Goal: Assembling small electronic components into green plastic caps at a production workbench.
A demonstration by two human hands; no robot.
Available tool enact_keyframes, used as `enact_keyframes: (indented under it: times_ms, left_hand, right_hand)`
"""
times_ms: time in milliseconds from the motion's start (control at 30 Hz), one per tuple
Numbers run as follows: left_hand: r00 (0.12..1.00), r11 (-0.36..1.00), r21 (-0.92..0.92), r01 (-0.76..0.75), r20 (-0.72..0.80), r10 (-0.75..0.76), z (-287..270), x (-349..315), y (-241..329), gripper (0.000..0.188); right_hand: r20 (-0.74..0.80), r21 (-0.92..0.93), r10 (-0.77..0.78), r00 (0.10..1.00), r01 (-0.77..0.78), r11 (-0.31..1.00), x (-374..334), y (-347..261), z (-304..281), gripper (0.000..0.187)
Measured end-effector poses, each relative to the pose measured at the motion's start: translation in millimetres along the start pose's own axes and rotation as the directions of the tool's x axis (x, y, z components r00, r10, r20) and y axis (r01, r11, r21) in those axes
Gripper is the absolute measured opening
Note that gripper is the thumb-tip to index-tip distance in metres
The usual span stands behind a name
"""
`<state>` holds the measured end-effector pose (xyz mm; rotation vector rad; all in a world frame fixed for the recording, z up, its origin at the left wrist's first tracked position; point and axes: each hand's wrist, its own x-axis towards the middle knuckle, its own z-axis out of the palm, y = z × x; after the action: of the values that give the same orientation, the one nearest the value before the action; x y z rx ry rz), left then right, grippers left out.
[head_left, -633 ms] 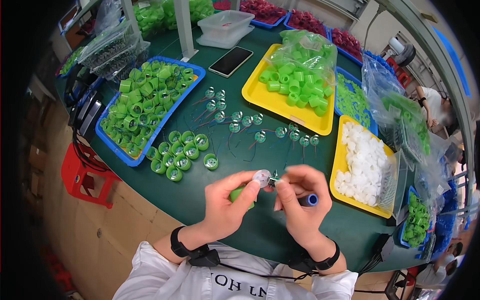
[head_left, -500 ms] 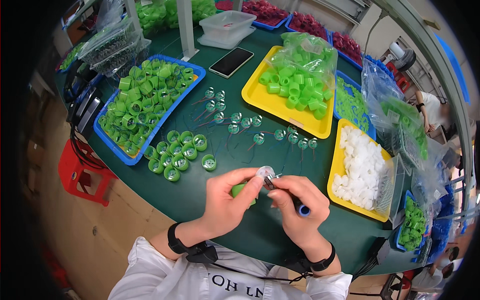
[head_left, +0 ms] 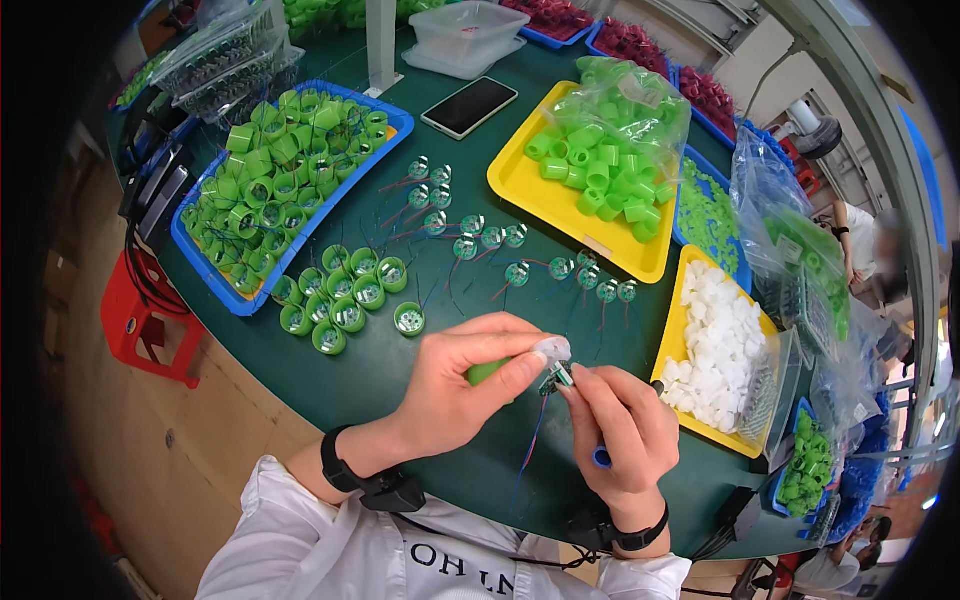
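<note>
My left hand (head_left: 450,378) pinches a translucent white cap (head_left: 555,348) between thumb and index finger. A bright green plastic cup (head_left: 484,372) is tucked behind those fingers, mostly hidden. With its thumb and fingertips, my right hand (head_left: 628,425) grips a small green circuit board (head_left: 556,378) close beside the cap; thin red and blue wires (head_left: 530,448) hang from it. A dark rod with a blue end (head_left: 601,457) rests in the right palm, its kind unclear. Several green cups with boards inside (head_left: 347,313) stand left of my hands, and loose wired boards (head_left: 491,238) lie beyond.
At the left, a blue tray (head_left: 408,122) holds wired green cups. A yellow tray (head_left: 510,180) carries bagged green cups; another yellow tray (head_left: 680,320) holds white caps. A phone (head_left: 469,107) lies at the back, near a metal post (head_left: 381,45). Another person (head_left: 862,240) is far right.
The circuit board has turned in my right fingers and its wires now hang down toward me. Both hands have shifted slightly right, still holding the cap and the board.
</note>
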<state>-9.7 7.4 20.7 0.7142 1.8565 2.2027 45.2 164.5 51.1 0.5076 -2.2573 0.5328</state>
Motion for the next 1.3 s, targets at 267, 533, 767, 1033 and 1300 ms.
enact_keyframes:
  times_ms: [267,533,767,1033,1300]
  left_hand:
    - [0.959,0.949,0.133,-0.285,0.049,0.281,-2.4,-0.1,-1.7,0.020]
    - [0.941,0.930,0.142,-0.338,0.040,0.336,-2.9,-2.7,-1.1,0.021]
    - [0.920,0.902,0.179,-0.392,0.052,0.389,-3.9,-3.5,-2.6,0.023]
    - [0.880,0.846,0.246,-0.472,0.077,0.469,-4.8,-2.0,-3.0,0.023]
    - [0.879,0.849,0.230,-0.476,0.081,0.470,-5.4,-3.3,-3.5,0.022]
  right_hand:
    - [-0.012,0.008,-0.103,0.995,0.103,0.995,-2.8,5.5,-4.0,0.035]
    - [-0.024,0.031,-0.103,0.994,0.103,0.994,-7.3,2.9,-1.2,0.036]
    - [-0.032,-0.006,-0.101,0.994,0.101,0.995,-8.3,3.3,-1.2,0.036]
    - [0.006,-0.078,-0.142,0.990,0.142,0.987,-8.3,-0.7,-5.6,0.038]
    - [0.004,-0.093,-0.153,0.988,0.152,0.984,-8.8,-0.3,-4.9,0.036]
